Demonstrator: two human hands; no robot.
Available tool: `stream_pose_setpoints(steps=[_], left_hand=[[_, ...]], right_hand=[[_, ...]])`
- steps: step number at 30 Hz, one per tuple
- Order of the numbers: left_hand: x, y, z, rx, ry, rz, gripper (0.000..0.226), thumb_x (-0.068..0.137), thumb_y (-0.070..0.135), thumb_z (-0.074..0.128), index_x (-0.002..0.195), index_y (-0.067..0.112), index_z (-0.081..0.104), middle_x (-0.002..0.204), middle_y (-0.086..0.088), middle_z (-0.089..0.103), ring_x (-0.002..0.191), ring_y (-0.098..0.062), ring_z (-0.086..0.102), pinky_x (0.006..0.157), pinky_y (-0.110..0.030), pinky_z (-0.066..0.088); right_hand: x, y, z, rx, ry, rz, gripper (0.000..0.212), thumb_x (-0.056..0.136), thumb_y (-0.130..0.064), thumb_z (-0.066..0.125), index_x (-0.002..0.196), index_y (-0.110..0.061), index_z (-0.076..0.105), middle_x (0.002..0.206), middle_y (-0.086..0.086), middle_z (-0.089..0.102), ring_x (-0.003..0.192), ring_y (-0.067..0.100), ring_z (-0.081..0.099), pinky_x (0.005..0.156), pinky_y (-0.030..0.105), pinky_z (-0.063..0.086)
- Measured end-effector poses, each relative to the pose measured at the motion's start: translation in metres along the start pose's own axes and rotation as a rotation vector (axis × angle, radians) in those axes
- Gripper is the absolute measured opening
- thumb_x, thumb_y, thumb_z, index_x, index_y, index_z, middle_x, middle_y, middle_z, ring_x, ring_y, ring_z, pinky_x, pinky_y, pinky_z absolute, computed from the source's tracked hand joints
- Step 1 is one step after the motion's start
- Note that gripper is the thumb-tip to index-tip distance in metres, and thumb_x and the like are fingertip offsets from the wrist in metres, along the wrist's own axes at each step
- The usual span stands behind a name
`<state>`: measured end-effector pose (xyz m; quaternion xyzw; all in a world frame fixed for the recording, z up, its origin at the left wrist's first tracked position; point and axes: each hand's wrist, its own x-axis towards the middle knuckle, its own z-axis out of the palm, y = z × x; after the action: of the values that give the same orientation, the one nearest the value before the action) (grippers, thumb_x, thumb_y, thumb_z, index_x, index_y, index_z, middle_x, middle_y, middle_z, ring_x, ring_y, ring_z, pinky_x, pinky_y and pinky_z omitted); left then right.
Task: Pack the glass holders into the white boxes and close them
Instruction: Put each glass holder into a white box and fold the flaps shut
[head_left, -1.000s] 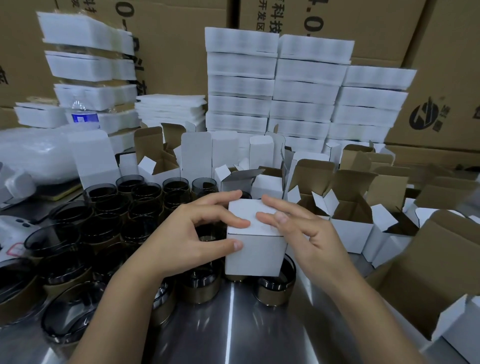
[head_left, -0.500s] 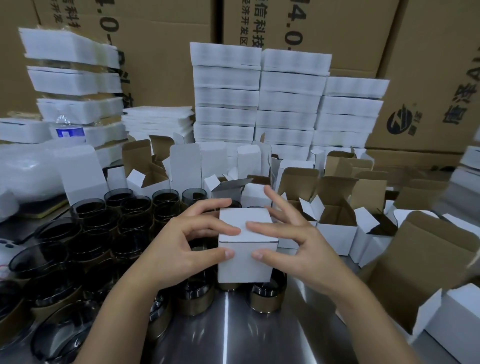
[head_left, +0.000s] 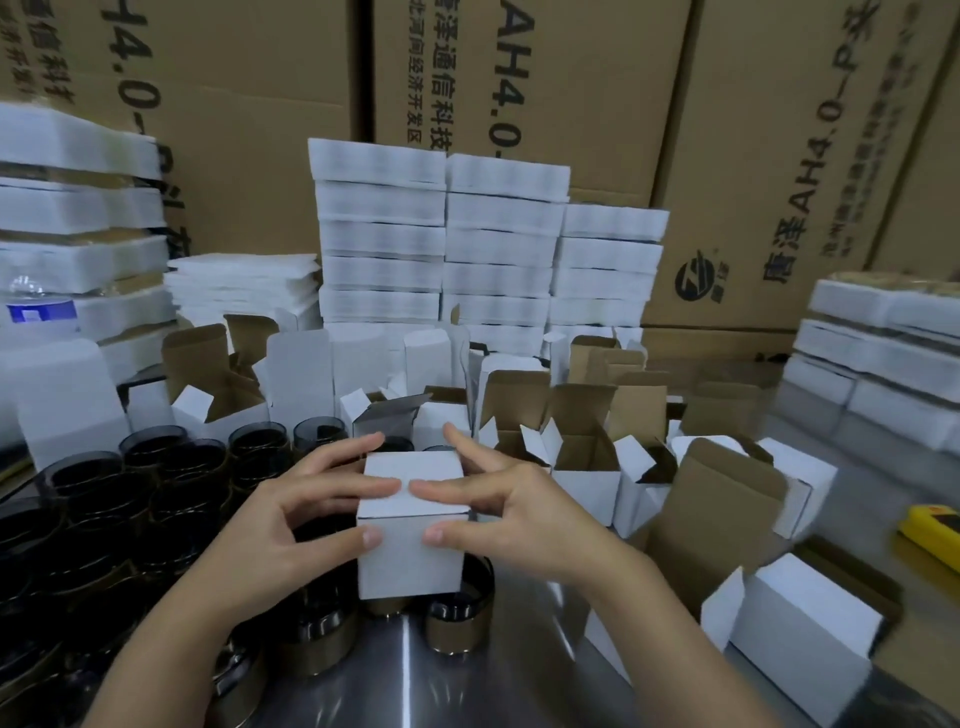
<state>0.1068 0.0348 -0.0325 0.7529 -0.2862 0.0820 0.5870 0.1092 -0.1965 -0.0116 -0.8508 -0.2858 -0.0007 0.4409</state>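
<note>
A small white box (head_left: 410, 561) with its lid down is held above the steel table at the centre. My left hand (head_left: 291, 530) grips its left side, thumb on the front face and fingers over the lid. My right hand (head_left: 514, 509) grips the right side the same way, fingertips pressing the lid. Several dark glass holders (head_left: 156, 499) with gold bases crowd the table to the left, and two more (head_left: 457, 618) stand just under the box. Several open white boxes (head_left: 582, 467) with brown insides stand behind and to the right.
Tall stacks of white foam-wrapped packs (head_left: 441, 244) rise behind the boxes, more at the left (head_left: 78, 218) and right (head_left: 883, 332). Big brown cartons (head_left: 779, 156) form the back wall. A yellow object (head_left: 940, 535) lies at far right. A water bottle (head_left: 36, 306) stands at left.
The view has tilted up and shifted right. My fingers have moved further over the lid, and both hands now grip the box with thumbs on its front face.
</note>
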Motion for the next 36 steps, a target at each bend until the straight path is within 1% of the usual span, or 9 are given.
stream_pose_setpoints(steps=[6, 9, 13, 16, 18, 20, 25, 31, 36], left_hand=[[0.0, -0.004, -0.006, -0.007, 0.088, 0.091, 0.037, 0.078, 0.013, 0.071, 0.109, 0.035, 0.072, 0.136, 0.011, 0.055, 0.122, -0.01, 0.055, 0.094, -0.028, 0.05], [0.002, -0.007, -0.007, 0.018, 0.09, 0.137, 0.037, 0.08, 0.013, 0.06, 0.109, 0.034, 0.072, 0.133, 0.01, 0.058, 0.12, -0.009, 0.056, 0.092, -0.026, 0.05], [0.004, -0.016, -0.011, 0.055, 0.062, 0.15, 0.032, 0.082, 0.015, 0.063, 0.109, 0.031, 0.072, 0.13, 0.007, 0.061, 0.119, -0.011, 0.057, 0.091, -0.025, 0.051], [0.006, -0.021, -0.013, 0.086, 0.052, 0.148, 0.027, 0.083, 0.026, 0.069, 0.109, 0.031, 0.072, 0.127, 0.006, 0.063, 0.118, -0.012, 0.059, 0.091, -0.026, 0.052], [0.006, -0.023, -0.013, 0.104, 0.042, 0.145, 0.031, 0.08, 0.04, 0.068, 0.11, 0.031, 0.071, 0.125, 0.006, 0.064, 0.116, -0.011, 0.06, 0.09, -0.025, 0.052], [0.006, -0.024, -0.013, 0.112, 0.032, 0.145, 0.038, 0.076, 0.047, 0.063, 0.11, 0.031, 0.071, 0.124, 0.006, 0.065, 0.116, -0.011, 0.06, 0.09, -0.024, 0.052], [0.005, -0.024, -0.011, 0.101, 0.047, 0.156, 0.032, 0.077, 0.04, 0.065, 0.106, 0.029, 0.073, 0.119, 0.005, 0.068, 0.114, -0.011, 0.061, 0.089, -0.023, 0.052], [0.004, -0.02, -0.009, 0.097, 0.045, 0.139, 0.027, 0.079, 0.016, 0.072, 0.103, 0.028, 0.074, 0.116, 0.003, 0.069, 0.112, -0.013, 0.062, 0.089, -0.025, 0.052], [0.002, -0.01, -0.005, 0.073, 0.066, 0.108, 0.025, 0.078, 0.02, 0.07, 0.101, 0.03, 0.075, 0.112, 0.004, 0.071, 0.108, -0.011, 0.064, 0.088, -0.022, 0.052]], right_hand=[[-0.006, -0.013, -0.007, 0.013, 0.101, 0.036, 0.04, 0.075, -0.031, 0.079, 0.109, -0.047, 0.066, 0.146, -0.021, 0.035, 0.124, 0.0, 0.043, 0.104, 0.026, 0.043], [-0.02, -0.043, -0.048, -0.022, 0.261, -0.003, 0.037, 0.073, -0.036, 0.079, 0.103, -0.053, 0.065, 0.132, -0.029, 0.042, 0.117, -0.004, 0.046, 0.1, 0.028, 0.046], [-0.061, -0.088, -0.137, -0.227, 0.537, -0.005, 0.035, 0.064, -0.048, 0.077, 0.096, -0.056, 0.066, 0.129, -0.02, 0.048, 0.113, -0.005, 0.046, 0.099, 0.032, 0.042], [-0.099, -0.087, -0.195, -0.354, 0.686, 0.118, 0.03, 0.07, -0.035, 0.078, 0.094, -0.049, 0.068, 0.117, -0.018, 0.056, 0.099, -0.004, 0.052, 0.093, 0.027, 0.041], [-0.125, -0.065, -0.225, -0.47, 0.742, 0.277, 0.029, 0.074, -0.034, 0.076, 0.102, -0.041, 0.069, 0.109, -0.01, 0.058, 0.095, 0.01, 0.053, 0.083, 0.03, 0.04], [-0.15, -0.033, -0.245, -0.577, 0.758, 0.458, 0.035, 0.077, -0.033, 0.075, 0.111, -0.031, 0.069, 0.103, -0.003, 0.062, 0.088, 0.019, 0.053, 0.072, 0.033, 0.039], [-0.199, 0.062, -0.245, -0.661, 0.7, 0.92, 0.041, 0.078, -0.03, 0.076, 0.117, -0.024, 0.067, 0.125, 0.014, 0.06, 0.103, 0.032, 0.054, 0.073, 0.036, 0.04], [-0.207, 0.12, -0.216, -0.502, 0.737, 0.946, 0.053, 0.075, -0.025, 0.08, 0.122, -0.012, 0.059, 0.128, 0.015, 0.055, 0.107, 0.032, 0.05, 0.075, 0.034, 0.037], [-0.196, 0.121, -0.217, -0.578, 0.62, 0.999, 0.052, 0.075, -0.034, 0.079, 0.116, -0.013, 0.055, 0.126, 0.015, 0.052, 0.099, 0.028, 0.049, 0.08, 0.035, 0.04]])
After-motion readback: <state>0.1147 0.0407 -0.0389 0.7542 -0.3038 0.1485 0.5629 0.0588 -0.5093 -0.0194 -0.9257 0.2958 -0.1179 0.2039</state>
